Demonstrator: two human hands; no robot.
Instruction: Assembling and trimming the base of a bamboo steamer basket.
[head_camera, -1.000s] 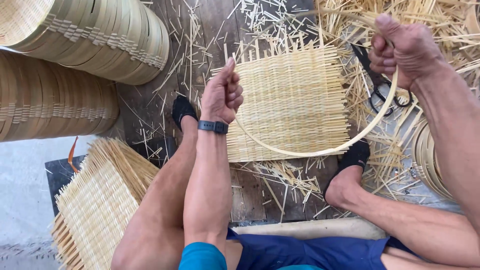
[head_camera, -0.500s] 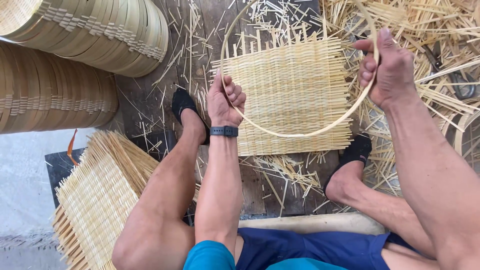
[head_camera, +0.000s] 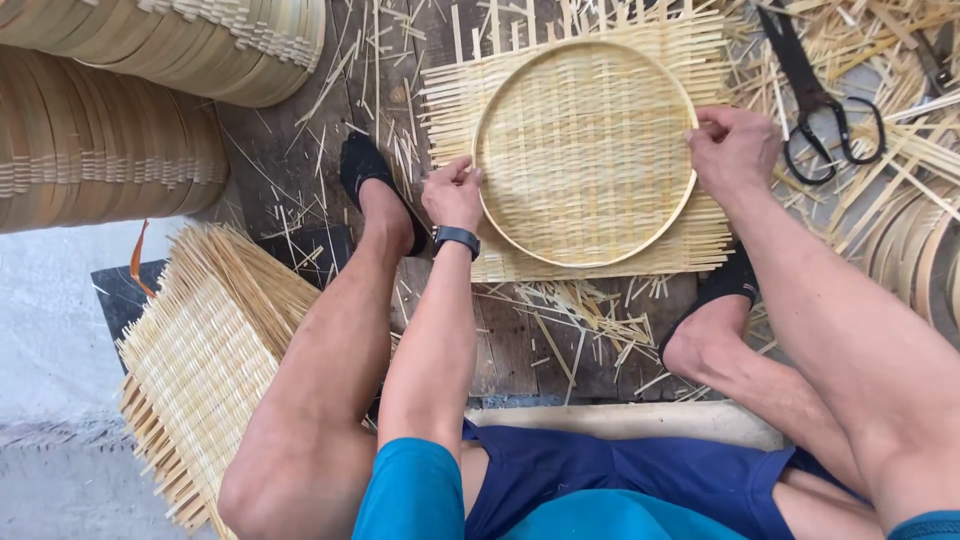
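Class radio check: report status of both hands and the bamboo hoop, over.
Left hand and right hand grip bamboo hoop. Hoop flat on woven mat. Scissors lie apart, right.

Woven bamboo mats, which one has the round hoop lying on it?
The single flat woven mat between the feet, with the bamboo hoop pressed on it by both hands. The other mats sit hoopless in a stack beside the left leg.
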